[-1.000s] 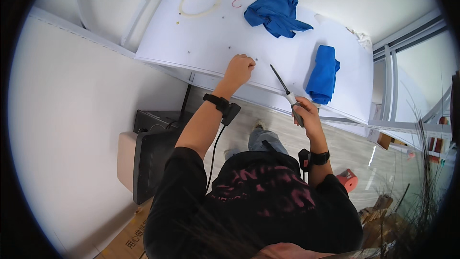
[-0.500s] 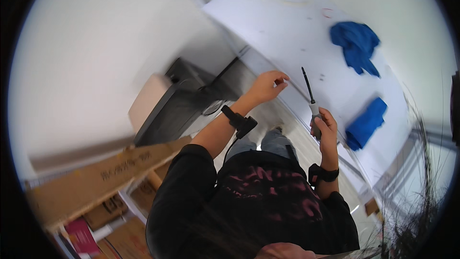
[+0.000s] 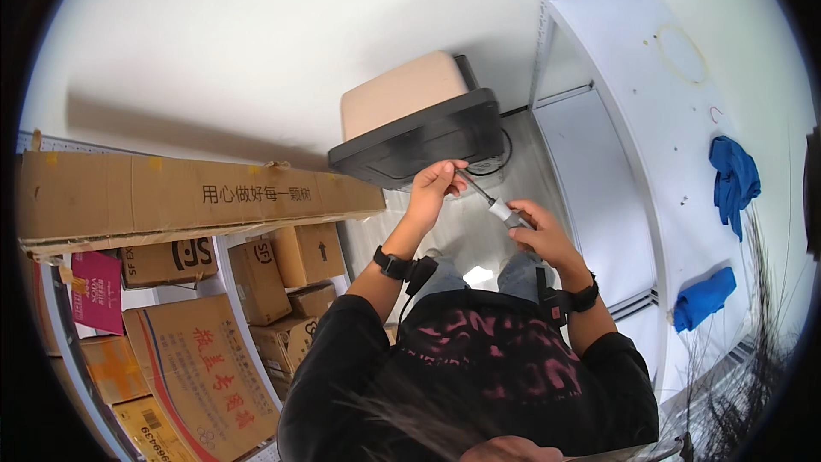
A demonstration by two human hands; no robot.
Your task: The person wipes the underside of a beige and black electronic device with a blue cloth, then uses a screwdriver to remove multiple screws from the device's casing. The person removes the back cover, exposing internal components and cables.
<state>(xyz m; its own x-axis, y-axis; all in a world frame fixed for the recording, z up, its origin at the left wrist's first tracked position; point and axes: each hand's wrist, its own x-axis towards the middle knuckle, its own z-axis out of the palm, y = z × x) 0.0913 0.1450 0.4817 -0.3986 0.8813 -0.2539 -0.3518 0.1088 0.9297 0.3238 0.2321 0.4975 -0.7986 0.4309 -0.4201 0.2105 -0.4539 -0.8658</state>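
In front of my body I hold a screwdriver (image 3: 503, 210) with a grey handle and a thin dark shaft. My right hand (image 3: 546, 238) is wrapped round the handle. The fingers of my left hand (image 3: 434, 190) are pinched at the far end of the shaft, hiding the tip. The tool slants up to the left, above the floor and my legs.
A dark grey bin-like object (image 3: 419, 139) with a beige part stands by the wall ahead. On the right, a white shelf (image 3: 637, 85) carries two blue cloths (image 3: 734, 180). A long cardboard box (image 3: 171, 197) tops a rack of several cartons on the left.
My view has turned left, bringing the rack of cartons further in. My left hand, earlier apart from the screwdriver, now pinches its shaft end. The screwdriver tilts further left.
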